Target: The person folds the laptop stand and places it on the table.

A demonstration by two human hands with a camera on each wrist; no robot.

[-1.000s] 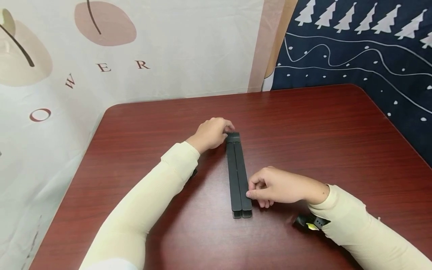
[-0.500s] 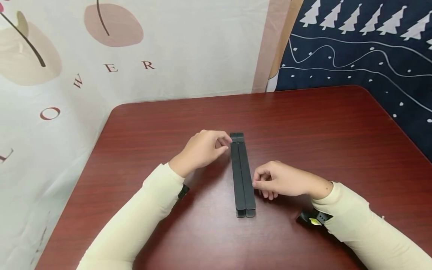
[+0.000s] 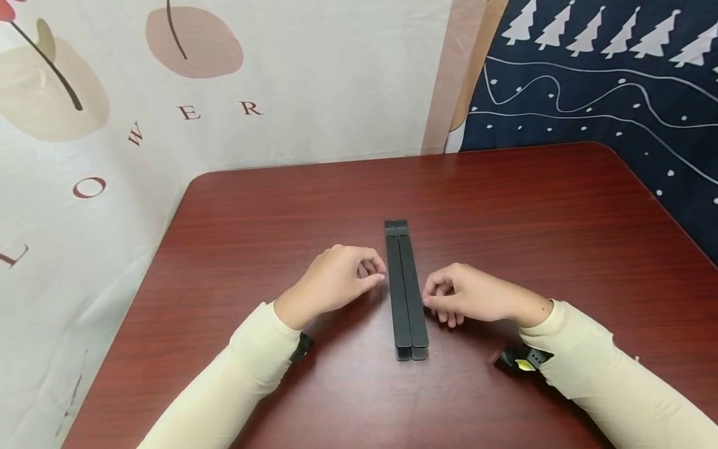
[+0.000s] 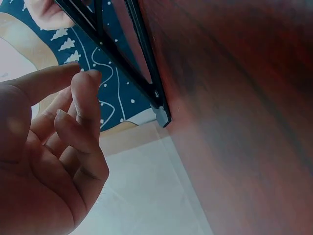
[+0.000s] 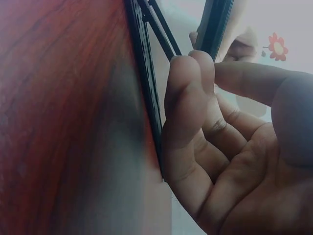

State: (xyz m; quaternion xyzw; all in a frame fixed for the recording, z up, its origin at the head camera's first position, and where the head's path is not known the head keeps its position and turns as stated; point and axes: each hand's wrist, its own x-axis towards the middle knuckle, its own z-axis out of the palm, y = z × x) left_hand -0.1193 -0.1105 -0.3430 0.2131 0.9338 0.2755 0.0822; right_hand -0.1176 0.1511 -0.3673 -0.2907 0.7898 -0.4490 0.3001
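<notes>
A black folding laptop stand (image 3: 412, 293), its two long bars side by side, stands on the table, running away from me. Side on, the left wrist view shows its slanted bar (image 4: 111, 54) meeting the base bar at a narrow end. My left hand (image 3: 333, 279) hovers just left of the stand, fingers loosely bent, thumb and forefinger near each other, holding nothing. On the opposite side is my right hand (image 3: 477, 293), fingers loosely curled, with its fingertips right at the stand's edge. In the right wrist view these fingertips (image 5: 186, 73) overlap part of the stand.
The reddish-brown wooden table (image 3: 269, 212) has rounded back corners. Behind it hang a pale printed cloth (image 3: 336, 81) and a dark blue cloth (image 3: 561, 125) with white trees. Black straps with devices sit on both wrists.
My left hand has left the far end of the stand and come back toward me along its left side. My right hand has drawn slightly away from the stand's right edge.
</notes>
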